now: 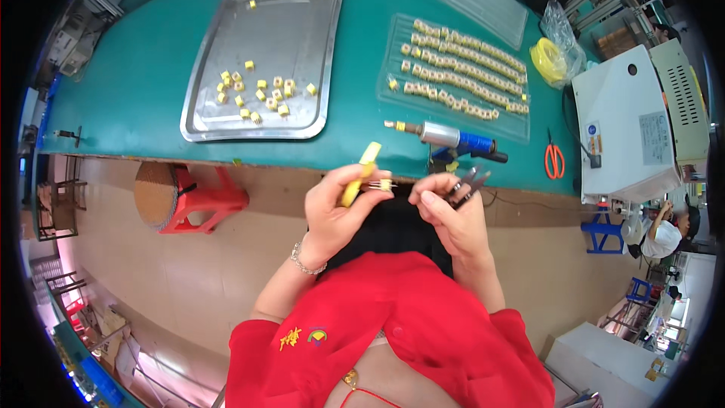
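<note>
My left hand point(332, 208) is closed at the table's near edge. Between its thumb and fingers is a small yellow-wrapped component with thin metal pins point(386, 184). A strip of yellow tape point(370, 154) sticks up from the same fingers. Just to the right, my right hand point(457, 227) is closed around a dark two-pronged tool point(470, 186) that looks like tweezers, its prongs pointing away to the upper right. The thumb and forefinger of that hand are close to the component, with a small gap between.
A metal tray point(264, 133) on the green table point(362, 53) holds loose yellow components. Right of it lies a clear plastic tray point(389, 68) with rows of them. Beyond my hands are a blue-and-silver spindle tool point(457, 138), orange-handled scissors point(554, 160) and a white machine box point(623, 128).
</note>
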Demonstrator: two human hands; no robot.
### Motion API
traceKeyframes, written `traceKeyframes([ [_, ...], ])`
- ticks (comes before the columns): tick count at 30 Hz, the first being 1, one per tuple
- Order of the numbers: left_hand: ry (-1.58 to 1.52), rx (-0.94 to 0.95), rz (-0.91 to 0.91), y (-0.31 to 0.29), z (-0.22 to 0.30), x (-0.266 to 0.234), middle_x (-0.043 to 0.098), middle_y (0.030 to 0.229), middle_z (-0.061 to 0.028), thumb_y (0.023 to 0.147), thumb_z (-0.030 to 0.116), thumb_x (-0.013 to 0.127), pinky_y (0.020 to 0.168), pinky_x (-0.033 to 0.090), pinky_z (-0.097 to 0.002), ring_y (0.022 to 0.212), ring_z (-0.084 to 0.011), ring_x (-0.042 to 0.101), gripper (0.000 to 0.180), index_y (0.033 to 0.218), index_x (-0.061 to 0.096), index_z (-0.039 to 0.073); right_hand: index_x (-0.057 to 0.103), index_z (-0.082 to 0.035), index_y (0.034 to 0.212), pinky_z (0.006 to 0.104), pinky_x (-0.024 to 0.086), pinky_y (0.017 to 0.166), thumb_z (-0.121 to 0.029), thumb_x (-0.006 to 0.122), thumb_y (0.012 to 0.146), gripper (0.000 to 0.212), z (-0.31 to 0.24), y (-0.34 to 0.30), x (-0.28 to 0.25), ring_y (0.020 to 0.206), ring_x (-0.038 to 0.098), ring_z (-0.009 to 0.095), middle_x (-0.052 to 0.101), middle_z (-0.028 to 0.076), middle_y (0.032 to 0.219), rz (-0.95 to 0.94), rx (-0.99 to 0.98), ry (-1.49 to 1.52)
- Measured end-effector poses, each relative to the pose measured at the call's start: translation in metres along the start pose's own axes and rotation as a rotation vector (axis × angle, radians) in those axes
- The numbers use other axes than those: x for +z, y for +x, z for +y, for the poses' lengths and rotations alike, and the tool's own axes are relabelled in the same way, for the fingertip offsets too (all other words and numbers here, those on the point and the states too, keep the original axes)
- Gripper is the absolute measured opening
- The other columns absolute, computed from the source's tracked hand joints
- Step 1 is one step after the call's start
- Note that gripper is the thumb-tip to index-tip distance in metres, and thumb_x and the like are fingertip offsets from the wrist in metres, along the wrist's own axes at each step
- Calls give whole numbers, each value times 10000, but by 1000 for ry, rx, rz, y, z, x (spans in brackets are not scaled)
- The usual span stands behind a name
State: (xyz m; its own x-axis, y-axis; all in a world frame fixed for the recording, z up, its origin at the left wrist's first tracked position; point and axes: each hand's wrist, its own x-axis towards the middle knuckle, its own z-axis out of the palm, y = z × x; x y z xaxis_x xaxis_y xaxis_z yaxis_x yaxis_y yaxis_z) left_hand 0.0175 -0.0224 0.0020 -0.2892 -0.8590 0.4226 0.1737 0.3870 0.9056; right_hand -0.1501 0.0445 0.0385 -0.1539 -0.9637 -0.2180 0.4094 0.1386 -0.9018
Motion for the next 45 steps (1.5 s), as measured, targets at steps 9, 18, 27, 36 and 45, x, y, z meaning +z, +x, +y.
traceKeyframes([
  [9, -203, -119, 58, 55, -20, -3, 623, 971, -157, 757, -113, 609, 717, 527, -261, 842, -172, 618, 355, 1078, 497, -13, 571, 31, 850, 184, 324, 483, -11, 579, 819, 53, 3, -4, -15, 554, 436, 60, 596, 108, 782, 54, -13, 3],
  [18, -163, -62, -20, 63, -27, -7, 614, 960, -142, 775, -97, 609, 728, 563, -314, 936, -245, 622, 311, 1059, 495, -42, 571, 32, 849, 189, 331, 483, -5, 573, 824, 44, 8, 0, -28, 553, 438, 60, 599, 116, 785, 85, 14, 35],
  [27, -38, 20, -121, 73, -22, -14, 635, 931, -148, 770, -95, 615, 720, 562, -309, 901, -246, 638, 271, 1017, 519, -37, 577, 35, 867, 186, 329, 482, -11, 575, 827, 62, 13, 4, -35, 556, 433, 60, 592, 106, 776, 71, 20, 48],
  [36, -136, -77, -84, 65, -23, 1, 616, 902, -140, 746, -107, 627, 695, 555, -290, 889, -232, 633, 318, 1027, 500, -27, 552, 12, 951, 201, 340, 476, -29, 534, 852, 109, 10, 6, -39, 539, 437, 86, 595, 141, 777, 27, -99, 183],
  [45, -187, -223, -67, 62, -17, 1, 593, 1071, -197, 740, -81, 652, 633, 518, -214, 791, -138, 611, 462, 1158, 464, -20, 322, -36, 1289, 266, 390, 443, -95, 441, 876, 433, -138, 10, 7, 441, 469, 152, 563, 218, 764, -744, -239, 646],
])
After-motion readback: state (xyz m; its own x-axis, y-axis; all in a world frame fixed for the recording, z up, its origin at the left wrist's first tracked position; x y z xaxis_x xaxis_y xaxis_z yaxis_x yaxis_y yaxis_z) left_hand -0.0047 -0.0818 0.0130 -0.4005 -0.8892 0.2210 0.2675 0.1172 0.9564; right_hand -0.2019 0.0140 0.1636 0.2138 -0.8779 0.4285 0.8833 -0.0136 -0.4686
